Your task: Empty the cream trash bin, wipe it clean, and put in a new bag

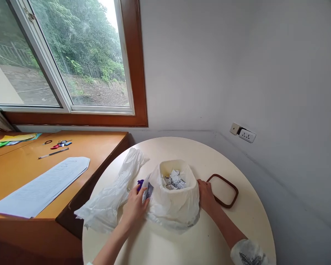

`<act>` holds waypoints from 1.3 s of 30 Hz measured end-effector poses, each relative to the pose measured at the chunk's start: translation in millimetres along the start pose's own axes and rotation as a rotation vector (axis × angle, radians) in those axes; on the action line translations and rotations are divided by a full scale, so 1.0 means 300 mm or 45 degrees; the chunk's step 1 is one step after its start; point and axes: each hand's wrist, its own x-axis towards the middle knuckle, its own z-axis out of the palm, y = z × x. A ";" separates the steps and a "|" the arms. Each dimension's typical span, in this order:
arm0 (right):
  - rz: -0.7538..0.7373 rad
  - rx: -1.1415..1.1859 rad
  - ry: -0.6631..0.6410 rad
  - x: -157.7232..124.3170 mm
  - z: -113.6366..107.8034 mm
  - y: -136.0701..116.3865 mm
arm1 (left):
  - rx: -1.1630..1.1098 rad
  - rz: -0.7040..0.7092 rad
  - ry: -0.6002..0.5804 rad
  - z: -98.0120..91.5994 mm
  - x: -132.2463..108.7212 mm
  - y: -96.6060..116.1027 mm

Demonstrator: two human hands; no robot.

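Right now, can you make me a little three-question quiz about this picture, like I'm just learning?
1. Which hand is nearer the brown frame?
2. True or false: the crumpled paper lies inside the container wrapped in white plastic.
3. Fill the gap: the pen rests on the wooden ____.

Key:
1. The right hand.
2. True.
3. Desk.

Below the daylit sliding window (85,48) stands a wooden desk (99,143); right of the window, white walls (187,73) and, lower, a round cream desk (160,246).
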 end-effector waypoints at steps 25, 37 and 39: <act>0.478 1.360 0.258 0.094 -0.066 0.050 | -0.380 0.067 0.204 -0.181 0.089 0.073; 0.430 1.934 0.322 0.104 -0.377 0.057 | -0.664 0.306 0.184 -0.525 0.107 0.129; 0.420 1.924 0.227 0.081 -0.418 0.068 | -0.539 0.342 0.051 -0.559 0.091 0.118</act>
